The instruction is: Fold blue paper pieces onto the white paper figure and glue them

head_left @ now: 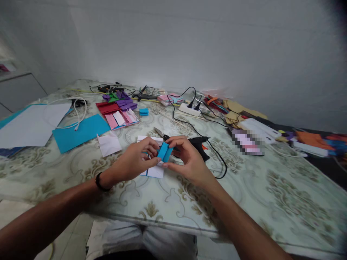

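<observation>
A small folded blue paper piece [165, 152] is held between my two hands above the middle of the patterned table [151, 202]. My left hand [139, 159], with a black band at the wrist, has its fingers on the left side of the piece. On the other side my right hand [188, 159] pinches it between thumb and fingers. Beneath them lies a white folded paper [155, 172] with blue edges, partly hidden by my hands. Scissors [160, 133] and a black glue gun [200, 146] rest just behind and beside my right hand.
White [35, 124] and blue sheets [81, 133] with a white cable lie left, near a folded white paper [109, 143]. Pink, red and purple folded papers [121, 118] sit behind. A power strip [189, 109] with black cords and a phone [246, 141] are right.
</observation>
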Action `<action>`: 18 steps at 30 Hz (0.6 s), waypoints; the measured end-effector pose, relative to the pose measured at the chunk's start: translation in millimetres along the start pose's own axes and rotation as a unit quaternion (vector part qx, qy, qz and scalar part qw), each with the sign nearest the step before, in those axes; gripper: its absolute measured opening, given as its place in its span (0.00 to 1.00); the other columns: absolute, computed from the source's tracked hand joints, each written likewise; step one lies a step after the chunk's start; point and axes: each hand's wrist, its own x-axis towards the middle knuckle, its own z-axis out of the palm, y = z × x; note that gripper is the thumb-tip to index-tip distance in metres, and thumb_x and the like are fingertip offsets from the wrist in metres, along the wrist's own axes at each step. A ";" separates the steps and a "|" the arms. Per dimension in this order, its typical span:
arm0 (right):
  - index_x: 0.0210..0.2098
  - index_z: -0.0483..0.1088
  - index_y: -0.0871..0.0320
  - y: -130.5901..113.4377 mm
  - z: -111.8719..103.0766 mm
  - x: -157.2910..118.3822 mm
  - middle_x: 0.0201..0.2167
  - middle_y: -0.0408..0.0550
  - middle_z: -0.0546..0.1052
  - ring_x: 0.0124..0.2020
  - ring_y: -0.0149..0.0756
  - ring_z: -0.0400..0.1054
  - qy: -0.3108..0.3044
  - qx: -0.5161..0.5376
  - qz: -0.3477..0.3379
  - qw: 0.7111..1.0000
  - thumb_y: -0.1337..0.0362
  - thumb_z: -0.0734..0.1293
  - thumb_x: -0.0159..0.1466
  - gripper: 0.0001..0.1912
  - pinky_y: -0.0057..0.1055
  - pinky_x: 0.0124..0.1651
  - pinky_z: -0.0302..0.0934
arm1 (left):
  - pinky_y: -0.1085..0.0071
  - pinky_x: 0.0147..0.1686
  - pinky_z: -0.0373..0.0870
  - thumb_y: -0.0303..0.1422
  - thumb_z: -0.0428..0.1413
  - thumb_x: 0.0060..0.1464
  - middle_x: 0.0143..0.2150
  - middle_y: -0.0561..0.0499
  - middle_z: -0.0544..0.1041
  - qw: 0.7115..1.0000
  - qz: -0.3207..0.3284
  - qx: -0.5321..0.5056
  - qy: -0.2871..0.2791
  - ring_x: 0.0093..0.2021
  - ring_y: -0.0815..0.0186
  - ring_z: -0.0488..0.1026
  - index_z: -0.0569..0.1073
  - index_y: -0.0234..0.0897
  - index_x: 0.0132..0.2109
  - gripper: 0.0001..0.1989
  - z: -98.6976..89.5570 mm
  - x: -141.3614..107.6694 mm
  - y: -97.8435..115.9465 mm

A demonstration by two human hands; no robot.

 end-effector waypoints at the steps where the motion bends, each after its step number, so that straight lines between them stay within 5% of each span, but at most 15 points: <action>1: 0.45 0.69 0.50 0.9 0.1 -0.3 0.56 0.51 0.70 0.58 0.44 0.69 -0.007 0.000 -0.003 1.000 0.57 0.82 0.58 0.23 0.38 0.56 0.71 | 0.72 0.38 0.75 0.29 0.64 0.56 0.38 0.51 0.79 1.000 0.002 0.024 0.000 0.38 0.67 0.77 0.74 0.37 0.44 0.10 -0.5 0.4 -0.7; 5: 0.45 0.66 0.49 0.5 0.0 0.2 0.51 0.48 0.70 0.52 0.40 0.70 -0.005 0.019 0.010 1.000 0.60 0.78 0.63 0.18 0.36 0.53 0.71 | 0.72 0.34 0.69 0.27 0.61 0.58 0.35 0.52 0.79 0.989 0.063 0.130 0.002 0.32 0.69 0.73 0.80 0.37 0.43 0.05 -2.7 1.0 -1.2; 9: 0.44 0.73 0.51 -2.7 -1.0 3.1 0.45 0.47 0.71 0.45 0.38 0.71 0.011 -0.071 -0.004 0.997 0.64 0.75 0.66 0.10 0.34 0.47 0.71 | 0.72 0.34 0.67 0.25 0.60 0.60 0.33 0.52 0.76 0.969 0.146 0.198 0.019 0.31 0.69 0.72 0.82 0.35 0.42 0.06 -3.7 0.3 -1.3; 18: 0.35 0.78 0.56 -3.3 -0.4 2.8 0.40 0.48 0.73 0.43 0.38 0.72 0.011 -0.173 -0.079 0.982 0.70 0.74 0.66 0.04 0.35 0.47 0.69 | 0.72 0.37 0.68 0.24 0.63 0.61 0.36 0.50 0.79 0.952 0.182 0.246 0.024 0.35 0.66 0.75 0.81 0.34 0.41 0.03 -3.1 -0.4 -3.3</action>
